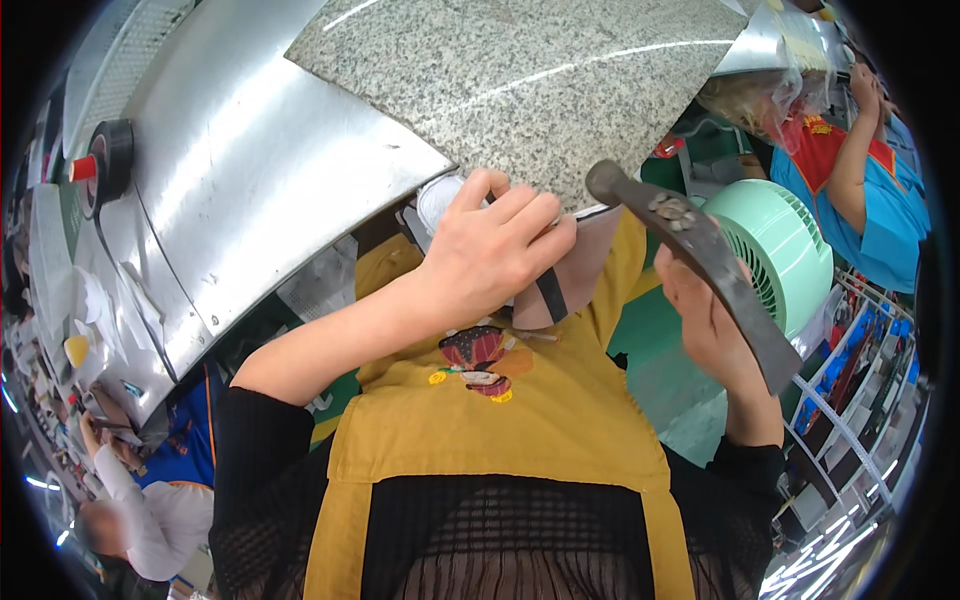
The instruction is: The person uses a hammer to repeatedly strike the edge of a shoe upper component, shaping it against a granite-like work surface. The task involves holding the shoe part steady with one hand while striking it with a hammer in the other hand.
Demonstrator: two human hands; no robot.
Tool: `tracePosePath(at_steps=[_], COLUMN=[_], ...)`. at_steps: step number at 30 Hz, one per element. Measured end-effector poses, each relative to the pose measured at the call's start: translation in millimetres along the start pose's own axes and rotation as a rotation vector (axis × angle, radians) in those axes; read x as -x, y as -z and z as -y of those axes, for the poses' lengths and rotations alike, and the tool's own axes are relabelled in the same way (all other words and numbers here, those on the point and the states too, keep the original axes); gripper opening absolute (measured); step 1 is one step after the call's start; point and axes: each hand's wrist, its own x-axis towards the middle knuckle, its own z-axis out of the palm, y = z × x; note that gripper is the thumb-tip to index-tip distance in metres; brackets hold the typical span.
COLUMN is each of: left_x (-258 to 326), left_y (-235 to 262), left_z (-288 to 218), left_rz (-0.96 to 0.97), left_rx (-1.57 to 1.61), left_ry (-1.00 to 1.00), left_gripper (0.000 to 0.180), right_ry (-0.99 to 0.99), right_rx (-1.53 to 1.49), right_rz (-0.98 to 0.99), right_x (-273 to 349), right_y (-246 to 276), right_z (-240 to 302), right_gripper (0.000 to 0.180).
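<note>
My left hand (497, 245) is closed, its fingers curled over a pinkish-beige piece with a black strip (568, 282), at the near edge of the speckled stone slab (540, 90). The piece looks like leather or fabric; its exact kind is unclear. Beside those fingers shows a white rounded item (437, 200), partly covered by my hand. On the right, my right hand (705, 315) is wrapped round a hammer. The dark metal hammer head (715, 255) is raised, its round face near the slab's corner and its flat end toward my forearm. Its handle is mostly hidden.
A shiny metal tabletop (270, 170) extends left of the slab, bearing a black tape roll (112, 165). A mint-green fan (775, 255) stands right of the hammer. One person in blue and red (850, 200) is at the right, another person (150, 520) at lower left.
</note>
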Motion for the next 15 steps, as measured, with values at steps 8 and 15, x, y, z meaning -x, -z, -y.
tracePosePath(at_steps=[8,15], left_x=[-0.9,7.0], left_y=[7.7,4.1], left_z=[0.4,-2.3], left_rz=[0.033,0.013], left_rx=[0.210,0.034], left_ry=[0.177,0.080], left_gripper=[0.013,0.023], right_ry=[0.022,0.052], right_rx=[0.125,0.056], right_rz=[0.093,-0.005], right_x=[-6.7,-2.2], right_y=[-3.3,-1.9], right_z=[-8.1,0.2], right_gripper=[0.038,0.034])
